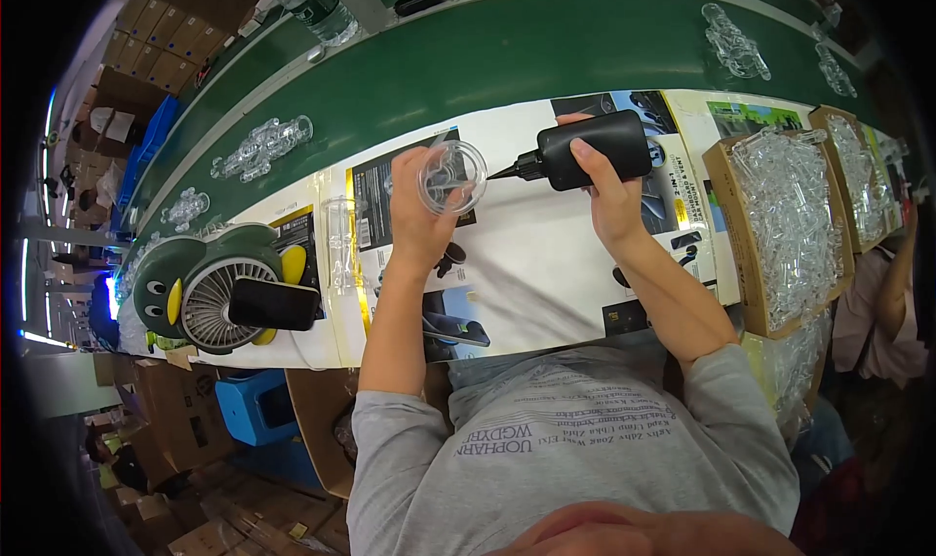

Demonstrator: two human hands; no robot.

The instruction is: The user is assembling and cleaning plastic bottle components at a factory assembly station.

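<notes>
My left hand [411,205] is closed around a clear, round plastic part [452,178] with a ring-shaped rim, held up over the work surface. In my right hand [612,187] lies a black squeeze bottle [606,148], tipped on its side with its narrow nozzle [507,172] pointing left. The nozzle's tip is at the right rim of the clear part; whether it touches cannot be made out. My thumb rests on the bottle's near side, and most of the other fingers are hidden behind it.
A cardboard tray [738,234] of clear plastic pieces stands at right. On the left sit a green penguin-shaped fan [216,293] and a black phone [274,303]. Clear parts [261,149] lie on the green belt [458,63]; a water bottle [314,8] stands beyond. Another person [882,312] is at far right.
</notes>
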